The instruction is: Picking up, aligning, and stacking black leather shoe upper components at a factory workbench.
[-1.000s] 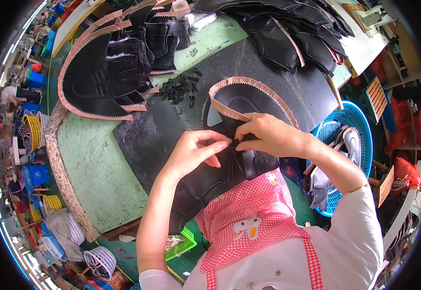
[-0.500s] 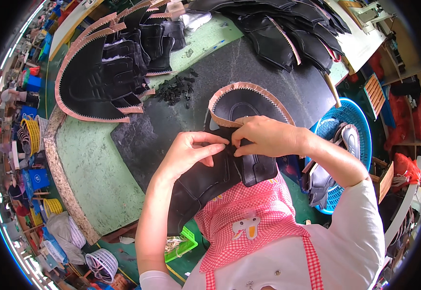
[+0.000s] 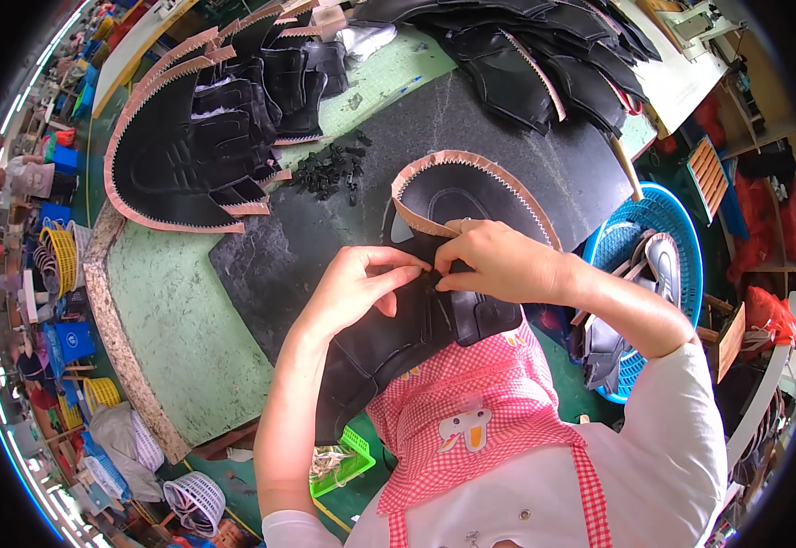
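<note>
A black shoe upper [image 3: 468, 190] with a tan, zigzag-stitched rim lies in front of me, its rounded end pointing away. Over its near part, my right hand [image 3: 503, 260] is closed in a pinch on the black material. My left hand [image 3: 366, 281] is closed too, thumb against fingertips, right beside the right fingertips. Something small and dark shows between the two hands, too small to name. Beyond them is a pile of small black pieces [image 3: 329, 169] on the dark work surface [image 3: 266, 265].
Layered black uppers [image 3: 174, 151] with tan rims lie at the far left, and more black uppers [image 3: 526, 68] at the far right. A blue basket [image 3: 690, 265] holding shoe parts stands at my right. Below the table edge sits a green basket [image 3: 354, 461].
My right fingers have come in closer to my left fingertips, and the two pinches now nearly meet. The upper's rim has shifted slightly away from me.
</note>
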A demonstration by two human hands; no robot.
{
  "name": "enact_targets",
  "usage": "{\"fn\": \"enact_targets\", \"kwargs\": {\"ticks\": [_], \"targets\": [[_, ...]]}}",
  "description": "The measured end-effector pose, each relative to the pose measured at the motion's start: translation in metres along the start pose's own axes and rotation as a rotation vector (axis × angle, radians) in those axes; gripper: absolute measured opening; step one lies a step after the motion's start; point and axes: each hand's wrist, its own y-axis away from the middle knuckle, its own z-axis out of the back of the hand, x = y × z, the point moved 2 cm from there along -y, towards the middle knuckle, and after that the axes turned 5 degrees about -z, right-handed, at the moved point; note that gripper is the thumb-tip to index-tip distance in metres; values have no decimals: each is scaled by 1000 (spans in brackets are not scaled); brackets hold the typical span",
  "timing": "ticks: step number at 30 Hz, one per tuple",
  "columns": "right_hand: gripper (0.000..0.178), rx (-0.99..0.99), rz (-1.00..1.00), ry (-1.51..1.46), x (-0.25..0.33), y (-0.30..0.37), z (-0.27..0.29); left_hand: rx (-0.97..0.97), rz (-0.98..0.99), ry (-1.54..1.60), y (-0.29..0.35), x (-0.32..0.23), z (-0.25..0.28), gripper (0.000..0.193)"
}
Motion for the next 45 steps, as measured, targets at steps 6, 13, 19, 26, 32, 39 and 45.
{"fn": "enact_targets", "kwargs": {"ticks": [6,13,19,26,32,39,45], "targets": [[18,-69,8,61,3,2,-4,1,8,-28,0,-2,-1,22],[17,-99,36,82,-1,0,-6,2,-56,-53,1,0,-3,20],[16,-107,10,35,2,2,-4,14,-50,78,1,9,3,20],[17,-108,16,24,2,2,0,-55,-37,-102,2,-3,-6,22],[17,-109,18,48,4,3,0,-43,-86,-149,1,-1,-2,21],[16,-67,4,63,3,-1,2,17,-39,-140,-3,-6,1,22],[17,-84,40,24,0,-1,0,-34,-56,-105,-3,-2,-5,18]]}}
